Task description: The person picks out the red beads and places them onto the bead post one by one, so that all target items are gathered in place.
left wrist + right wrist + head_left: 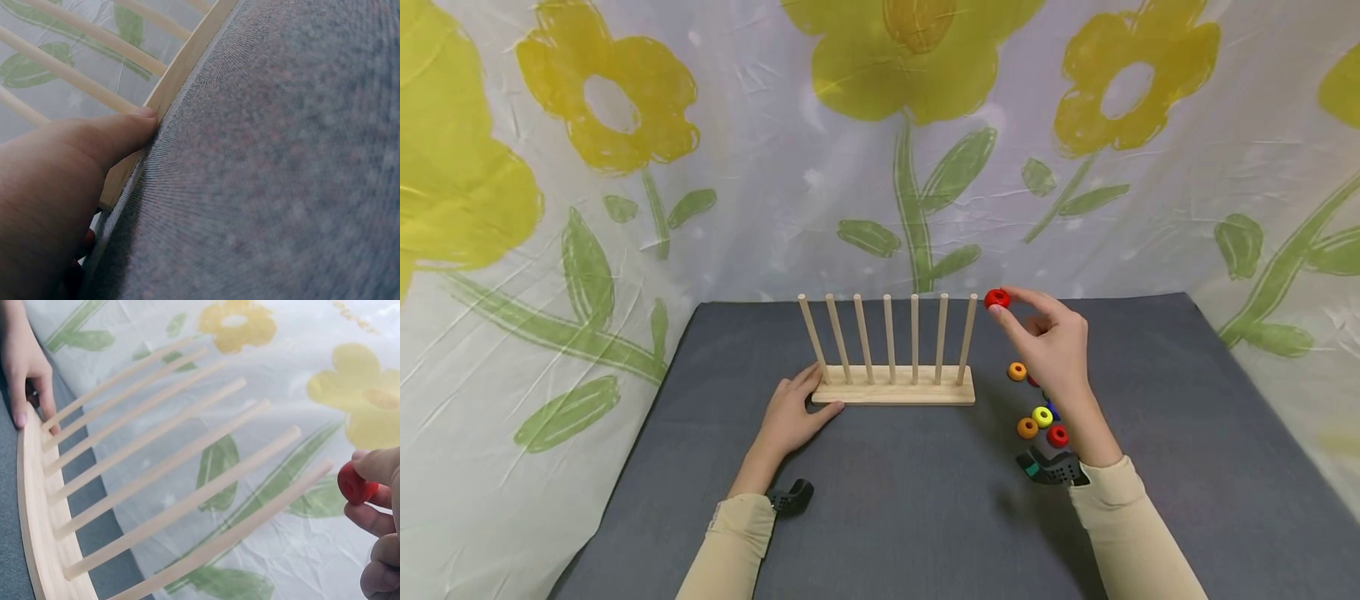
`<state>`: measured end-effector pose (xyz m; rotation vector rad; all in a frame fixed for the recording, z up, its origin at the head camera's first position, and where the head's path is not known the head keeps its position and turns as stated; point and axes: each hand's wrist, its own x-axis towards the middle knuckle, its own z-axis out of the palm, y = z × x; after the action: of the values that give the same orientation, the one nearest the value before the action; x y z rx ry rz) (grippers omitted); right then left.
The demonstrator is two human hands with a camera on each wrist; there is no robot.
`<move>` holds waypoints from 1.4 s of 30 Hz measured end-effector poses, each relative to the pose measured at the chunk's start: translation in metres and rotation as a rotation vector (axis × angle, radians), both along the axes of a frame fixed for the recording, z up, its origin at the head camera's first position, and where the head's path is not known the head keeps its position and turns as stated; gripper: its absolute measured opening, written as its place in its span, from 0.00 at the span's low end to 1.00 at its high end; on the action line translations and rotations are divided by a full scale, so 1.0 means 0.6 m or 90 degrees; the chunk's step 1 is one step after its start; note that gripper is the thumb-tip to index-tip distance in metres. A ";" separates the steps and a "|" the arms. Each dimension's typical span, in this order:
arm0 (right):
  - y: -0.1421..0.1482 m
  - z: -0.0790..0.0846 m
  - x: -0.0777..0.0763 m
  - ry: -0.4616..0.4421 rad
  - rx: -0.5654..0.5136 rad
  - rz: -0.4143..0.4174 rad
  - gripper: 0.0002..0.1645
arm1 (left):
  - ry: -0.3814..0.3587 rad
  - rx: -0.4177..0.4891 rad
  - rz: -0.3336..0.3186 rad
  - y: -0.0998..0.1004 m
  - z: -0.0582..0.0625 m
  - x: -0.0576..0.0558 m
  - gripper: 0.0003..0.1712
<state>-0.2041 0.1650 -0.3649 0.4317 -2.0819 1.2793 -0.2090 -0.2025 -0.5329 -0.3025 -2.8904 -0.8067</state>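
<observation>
A wooden peg stand (891,393) with a row of several upright bare pegs is on the dark cloth. Its left end is gripped by my left hand (788,415), thumb on the front edge and fingers round the back. In the left wrist view the thumb (134,128) presses along the base. My right hand (1054,348) pinches a red ring (997,305) between thumb and fingertips, level with the top of the rightmost peg (967,337) and just right of it. The right wrist view shows the ring close to that peg's tip, apart from it.
Loose rings lie right of the stand, under my right forearm: an orange ring (1012,377), a yellow ring (1037,423), another orange ring (1022,433), a red ring (1052,442) and a partly hidden blue piece (1054,411). A flower-printed curtain (760,208) hangs behind the table.
</observation>
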 end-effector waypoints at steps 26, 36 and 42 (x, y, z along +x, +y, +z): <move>-0.030 0.024 0.006 -0.003 -0.031 0.038 0.16 | 0.000 0.004 -0.002 0.000 -0.001 0.002 0.49; -0.035 0.026 0.000 0.004 -0.028 0.042 0.16 | 0.004 0.011 -0.003 0.000 0.003 0.000 0.48; -0.028 -0.001 -0.024 0.001 -0.027 0.034 0.16 | 0.006 0.006 -0.007 0.001 0.000 0.001 0.49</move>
<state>-0.2183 0.1481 -0.3653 0.4732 -2.0499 1.3511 -0.2086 -0.2021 -0.5327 -0.3205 -2.8780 -0.8173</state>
